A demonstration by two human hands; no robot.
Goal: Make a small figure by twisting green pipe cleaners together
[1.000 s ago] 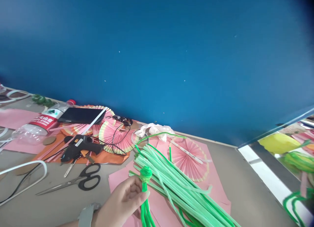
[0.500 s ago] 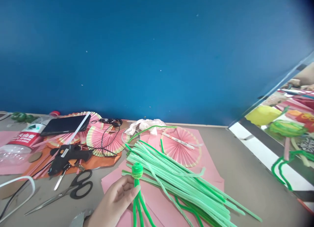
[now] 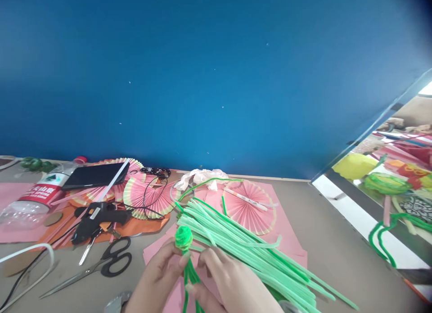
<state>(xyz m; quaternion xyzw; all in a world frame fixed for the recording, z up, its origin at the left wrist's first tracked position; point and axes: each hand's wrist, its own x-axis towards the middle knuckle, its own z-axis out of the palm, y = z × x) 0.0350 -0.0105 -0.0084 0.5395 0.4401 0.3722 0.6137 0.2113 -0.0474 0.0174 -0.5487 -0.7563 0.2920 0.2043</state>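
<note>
A green pipe-cleaner piece point(image 3: 184, 238) stands upright at the bottom centre, with a coiled round head and several darker green stems hanging below it. My left hand point(image 3: 162, 270) pinches it just under the head. On its right side, my right hand point(image 3: 226, 277) has its thumb and fingers closed round the stems lower down. Behind and to the right of my hands, a large bundle of light green pipe cleaners point(image 3: 249, 250) lies slantwise over pink paper point(image 3: 286, 227). My right hand covers part of the bundle.
Scissors point(image 3: 87, 270), a black glue gun point(image 3: 97, 218), a bottle point(image 3: 42, 191), and a dark tablet-like device point(image 3: 96, 174) lie left. Pink paper fans point(image 3: 249, 205), a marker point(image 3: 245, 198) and white tissue point(image 3: 200, 178) lie behind the bundle. A blue panel point(image 3: 216, 79) rises behind.
My right hand has come into view and taken hold of the stems. My left hand still holds the piece, which has shifted slightly left. The view has shifted a little.
</note>
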